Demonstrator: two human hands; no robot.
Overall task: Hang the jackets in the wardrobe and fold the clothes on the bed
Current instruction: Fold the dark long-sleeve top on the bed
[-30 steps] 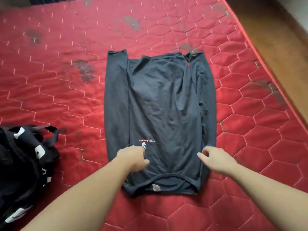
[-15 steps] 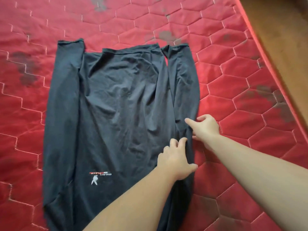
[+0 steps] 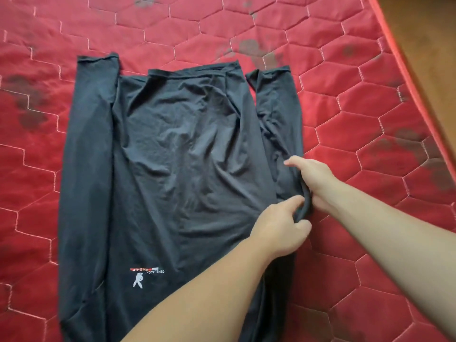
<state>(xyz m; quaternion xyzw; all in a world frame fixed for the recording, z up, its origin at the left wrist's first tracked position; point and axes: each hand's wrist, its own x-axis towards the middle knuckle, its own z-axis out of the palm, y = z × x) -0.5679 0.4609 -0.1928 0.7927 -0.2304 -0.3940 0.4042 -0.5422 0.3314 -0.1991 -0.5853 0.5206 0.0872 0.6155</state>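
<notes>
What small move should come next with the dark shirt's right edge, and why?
Probably lift the pinched edge and fold it inward over the body of the dark shirt. Both the left hand and right hand grip bunched fabric at the right sleeve, while the shirt lies flat on the red mattress, sleeves alongside, not yet folded.

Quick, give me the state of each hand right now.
Left hand: closed, pinching the dark shirt at its right edge.
Right hand: closed, gripping the same bunched edge of the shirt.

A dark shirt (image 3: pixel 177 169) lies flat on the red bed (image 3: pixel 370 119). Both hands, left (image 3: pixel 281 228) and right (image 3: pixel 313 178), pinch its right edge, bunching the fabric.
</notes>
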